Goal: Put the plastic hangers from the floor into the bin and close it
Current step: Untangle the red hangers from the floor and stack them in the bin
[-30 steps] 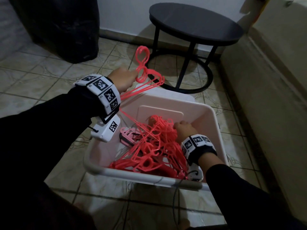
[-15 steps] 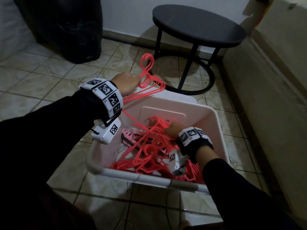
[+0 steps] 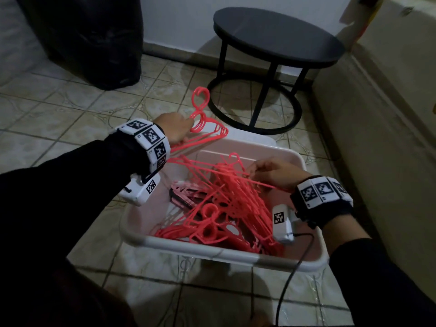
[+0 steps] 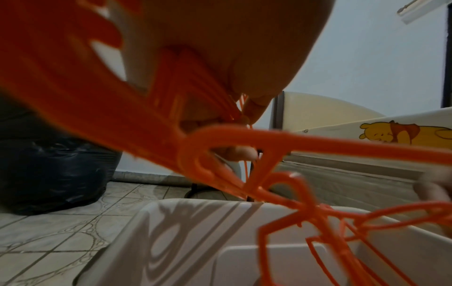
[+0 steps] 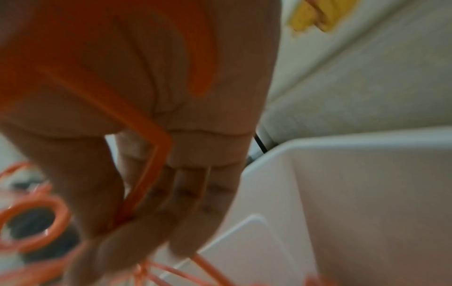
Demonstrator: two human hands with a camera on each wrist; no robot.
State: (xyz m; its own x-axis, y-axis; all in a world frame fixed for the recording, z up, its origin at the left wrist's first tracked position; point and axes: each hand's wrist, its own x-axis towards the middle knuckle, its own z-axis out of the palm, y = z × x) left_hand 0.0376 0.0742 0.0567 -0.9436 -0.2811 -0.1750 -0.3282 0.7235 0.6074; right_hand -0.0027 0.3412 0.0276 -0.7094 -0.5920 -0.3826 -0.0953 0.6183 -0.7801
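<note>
Hangers (image 3: 219, 204) fill the bin (image 3: 212, 252); wrist views show each hand (image 4: 220, 58) (image 5: 151, 154) curled gripping one.

Dim light falls on a floor (image 3: 77, 107) of beige patterned tiles. A round black side table (image 3: 278, 38) stands near the pale wall (image 3: 179, 20), with a full black rubbish bag (image 3: 94, 41) to its left. Cream furniture (image 3: 387, 114) lines the right side; the left wrist view shows a yellow cartoon bear (image 4: 396, 133) on it
</note>
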